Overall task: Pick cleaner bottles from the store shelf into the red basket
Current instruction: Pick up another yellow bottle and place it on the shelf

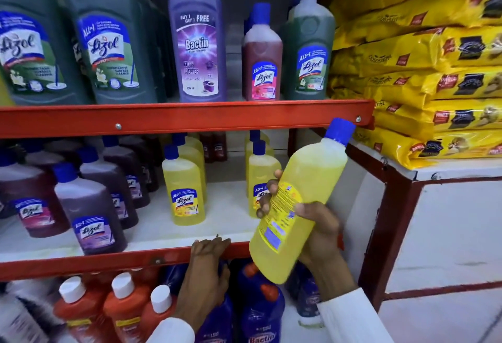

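- Right hand [317, 230]: fingers wrapped round the lower half of a yellow bottle [298, 204], thumb across the printed back label, fingertips showing past the bottle's left edge. Palm faces up and leftward; the wrist rises from a white sleeve [350, 318] at the bottom edge.
- Yellow bottle: clear of the shelf, in front of the middle tier, tilted with its blue cap [340, 131] up and to the right, just below the top rail [190, 118].
- Left hand [207, 266]: fingers loosely curved, nearly flat, tips resting over the lower rail [81, 264]; it grips nothing. Back of the hand toward the viewer, forearm coming up from a second white cuff.
- Bottom tier, nearest: orange bottles [122, 307] with white caps on the left; dark blue bottles [260, 312] behind and beside the left hand.
- Middle tier: two rows of small yellow bottles [184, 193], upright with blue caps; purple bottles [92, 215] and darker red ones to the left.
- Top tier: large green bottles [108, 43] at left, one tall lavender bottle [197, 41], a small red bottle [262, 57], a smaller green one at right.
- Far right: stacked yellow bags [434, 70] on a white counter [448, 223] with a dark red frame.
- Red basket: not in view.
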